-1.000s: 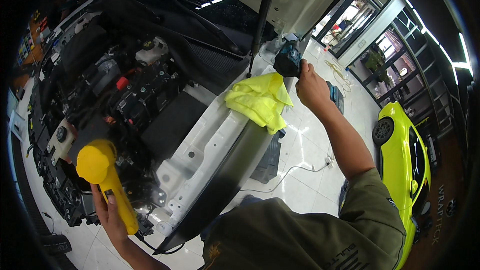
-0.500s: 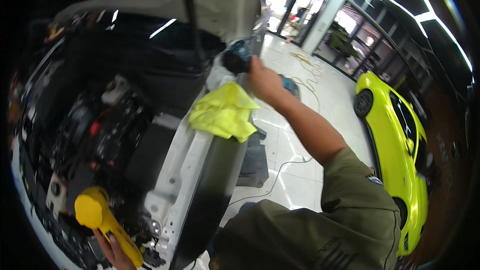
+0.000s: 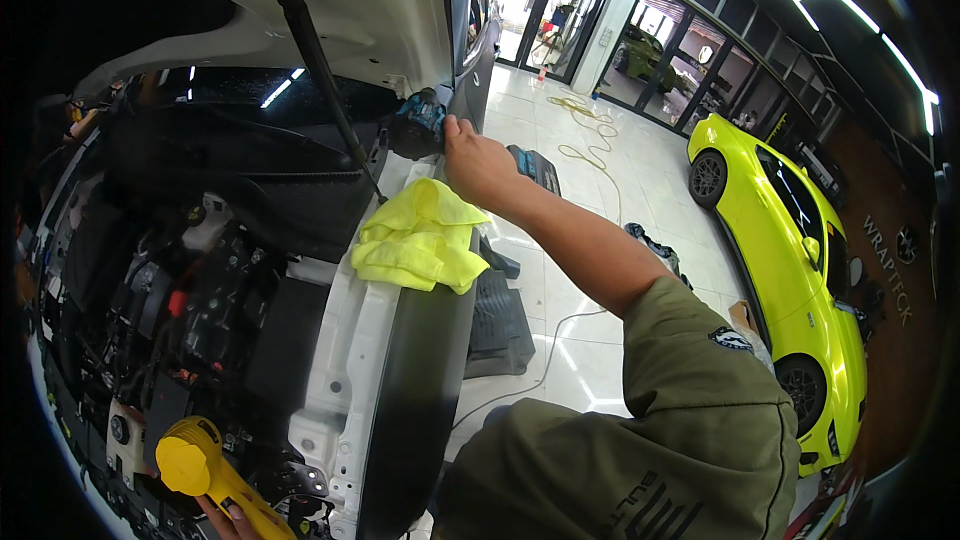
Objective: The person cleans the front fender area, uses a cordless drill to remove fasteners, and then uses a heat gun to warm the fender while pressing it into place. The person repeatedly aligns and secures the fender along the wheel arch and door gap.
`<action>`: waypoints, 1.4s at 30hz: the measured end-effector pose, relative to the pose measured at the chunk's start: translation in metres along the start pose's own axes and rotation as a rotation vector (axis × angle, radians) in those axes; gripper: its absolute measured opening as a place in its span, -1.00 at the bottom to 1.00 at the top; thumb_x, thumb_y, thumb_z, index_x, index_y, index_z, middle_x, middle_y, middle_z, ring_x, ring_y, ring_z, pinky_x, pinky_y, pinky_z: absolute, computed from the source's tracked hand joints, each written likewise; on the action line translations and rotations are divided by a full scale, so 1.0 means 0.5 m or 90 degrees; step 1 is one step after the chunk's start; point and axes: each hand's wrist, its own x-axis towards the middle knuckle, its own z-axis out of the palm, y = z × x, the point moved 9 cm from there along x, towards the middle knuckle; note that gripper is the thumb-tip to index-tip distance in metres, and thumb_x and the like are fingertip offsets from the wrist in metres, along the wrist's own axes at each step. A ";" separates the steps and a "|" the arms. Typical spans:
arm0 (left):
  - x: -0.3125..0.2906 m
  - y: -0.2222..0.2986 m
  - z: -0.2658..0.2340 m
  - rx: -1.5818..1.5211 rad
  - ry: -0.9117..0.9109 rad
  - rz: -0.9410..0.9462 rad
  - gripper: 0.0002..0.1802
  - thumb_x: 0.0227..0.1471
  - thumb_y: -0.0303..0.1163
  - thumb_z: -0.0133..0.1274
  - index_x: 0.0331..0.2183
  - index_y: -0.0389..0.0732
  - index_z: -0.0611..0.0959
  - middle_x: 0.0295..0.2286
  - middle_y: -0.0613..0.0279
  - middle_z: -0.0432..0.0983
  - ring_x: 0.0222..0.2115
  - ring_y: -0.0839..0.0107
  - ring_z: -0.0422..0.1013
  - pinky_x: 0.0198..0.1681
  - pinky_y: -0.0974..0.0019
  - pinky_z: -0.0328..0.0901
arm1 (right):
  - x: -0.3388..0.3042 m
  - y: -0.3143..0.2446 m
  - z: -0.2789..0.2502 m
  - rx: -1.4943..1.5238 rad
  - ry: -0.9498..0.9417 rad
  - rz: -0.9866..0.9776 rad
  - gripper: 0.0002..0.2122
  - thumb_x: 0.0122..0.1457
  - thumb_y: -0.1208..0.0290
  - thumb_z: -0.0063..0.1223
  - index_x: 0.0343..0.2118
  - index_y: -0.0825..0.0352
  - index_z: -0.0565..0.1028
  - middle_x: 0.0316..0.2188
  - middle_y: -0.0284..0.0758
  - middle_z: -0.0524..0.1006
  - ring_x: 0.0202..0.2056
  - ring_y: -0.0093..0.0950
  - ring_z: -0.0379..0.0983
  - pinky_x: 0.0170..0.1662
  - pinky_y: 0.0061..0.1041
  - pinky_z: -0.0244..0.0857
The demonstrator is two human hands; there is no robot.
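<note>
While the left hand point(image 3: 228, 523), cut off by the lower edge in the head view, has its fingers wrapped round a yellow gun-shaped tool point(image 3: 195, 460) over the engine bay point(image 3: 160, 300), the right hand point(image 3: 482, 168) is curled closed on a teal-and-black power tool point(image 3: 420, 125) below the raised hood point(image 3: 370, 10). A yellow cloth point(image 3: 420, 240) drapes over the grey fender point(image 3: 420, 380). Beyond, glossy white floor tiles point(image 3: 570, 380) carry a looped hose point(image 3: 600, 145) and a lime car point(image 3: 745, 240), with glass doors point(image 3: 550, 15) behind.
</note>
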 end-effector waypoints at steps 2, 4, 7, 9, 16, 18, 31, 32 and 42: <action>-0.033 0.052 0.017 0.177 0.019 0.012 -0.13 0.07 0.16 -0.05 0.24 -0.18 0.19 0.09 -0.05 0.26 0.05 0.14 0.26 0.09 0.15 0.18 | -0.001 0.000 0.003 -0.002 -0.006 0.000 -0.58 0.05 0.54 -0.05 0.01 0.48 0.21 -0.15 0.01 0.42 -0.24 -0.08 0.51 -0.25 -0.17 0.41; -0.046 0.086 0.030 0.264 0.033 0.020 -0.03 0.00 0.31 -0.04 0.22 -0.20 0.24 0.08 -0.14 0.29 0.08 0.03 0.25 0.11 0.05 0.18 | -0.004 -0.010 -0.001 0.000 -0.014 -0.001 -0.58 0.06 0.55 -0.07 0.01 0.48 0.21 -0.15 0.00 0.42 -0.24 -0.07 0.51 -0.23 -0.17 0.41; -0.051 0.091 0.022 0.303 0.058 0.010 -0.03 -0.01 0.35 -0.07 0.23 -0.13 0.24 0.09 -0.10 0.27 0.07 0.05 0.25 0.12 -0.02 0.17 | -0.008 -0.013 -0.006 0.011 0.001 -0.012 -0.59 0.08 0.55 -0.13 0.03 0.48 0.20 -0.14 -0.01 0.41 -0.22 -0.07 0.50 -0.21 -0.17 0.40; -0.054 0.116 0.050 0.270 0.031 -0.003 -0.02 -0.02 0.38 -0.10 0.23 -0.10 0.23 0.13 -0.11 0.21 0.12 0.03 0.19 0.15 -0.02 0.14 | -0.013 -0.017 -0.002 0.012 -0.006 -0.026 -0.58 0.09 0.55 -0.16 0.04 0.49 0.20 -0.13 -0.01 0.41 -0.21 -0.06 0.50 -0.20 -0.17 0.40; -0.063 0.118 0.034 0.285 0.069 0.044 -0.10 0.08 0.26 -0.11 0.22 -0.21 0.23 0.21 -0.10 0.09 0.21 0.04 0.08 0.25 0.02 -0.01 | -0.032 -0.022 0.020 0.029 -0.033 -0.038 -0.60 0.12 0.52 -0.20 0.05 0.47 0.20 -0.11 0.00 0.40 -0.21 -0.04 0.48 -0.18 -0.14 0.38; -0.077 0.152 0.062 0.279 0.068 0.044 -0.13 0.08 0.22 -0.07 0.20 -0.24 0.27 0.20 -0.10 0.12 0.20 0.04 0.09 0.25 0.05 0.00 | -0.043 0.005 0.019 0.040 -0.035 -0.025 -0.64 0.16 0.49 -0.24 0.02 0.45 0.21 -0.12 0.01 0.42 -0.21 -0.04 0.48 -0.18 -0.11 0.37; -0.075 0.084 -0.035 0.321 0.002 0.409 -0.55 0.28 -0.21 -0.23 0.10 -0.23 0.42 0.13 -0.15 0.23 0.15 0.02 0.20 0.19 0.07 0.15 | -0.056 0.002 -0.003 0.038 -0.024 -0.054 -0.56 0.11 0.54 -0.16 0.09 0.48 0.19 -0.12 -0.04 0.40 -0.19 -0.09 0.49 -0.19 -0.20 0.40; -0.077 0.075 -0.051 0.330 -0.005 0.436 -0.54 0.28 -0.21 -0.23 0.10 -0.22 0.42 0.13 -0.14 0.23 0.15 0.03 0.21 0.19 0.08 0.14 | -0.048 -0.003 0.000 0.041 -0.017 -0.063 -0.57 0.12 0.53 -0.17 0.09 0.47 0.19 -0.12 -0.04 0.40 -0.19 -0.09 0.49 -0.19 -0.20 0.40; -0.120 0.128 -0.020 0.112 0.152 0.136 -0.34 -0.06 -0.14 0.23 0.02 -0.33 0.50 0.02 -0.13 0.39 0.03 0.08 0.31 0.09 0.13 0.21 | -0.063 0.003 0.004 0.001 -0.049 -0.070 -0.56 0.11 0.53 -0.19 0.09 0.46 0.18 -0.14 -0.03 0.41 -0.22 -0.09 0.49 -0.20 -0.15 0.38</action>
